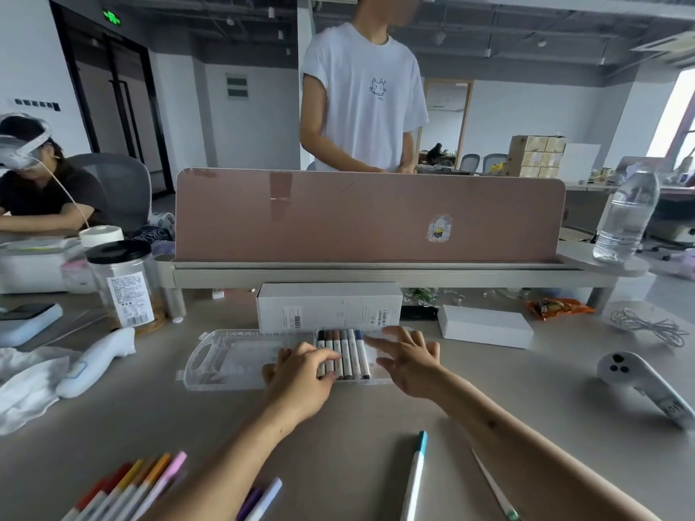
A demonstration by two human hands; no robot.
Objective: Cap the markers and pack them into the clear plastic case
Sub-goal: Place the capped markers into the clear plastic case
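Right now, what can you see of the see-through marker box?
The clear plastic case, thin and see-through, lies open and flat on the grey table, in front of a white box. Its lid half lies to the left, with a handle hole at its end. The right half holds a row of capped markers, caps brown, grey and blue. The left hand curls its fingers onto the leftmost markers; the right hand, fingers spread, is over the right end.

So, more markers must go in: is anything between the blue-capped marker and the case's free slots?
Only the person's hands: the right hand is spread over the free right part of the clear case, the left hand is curled on the packed markers. Nothing else lies between.
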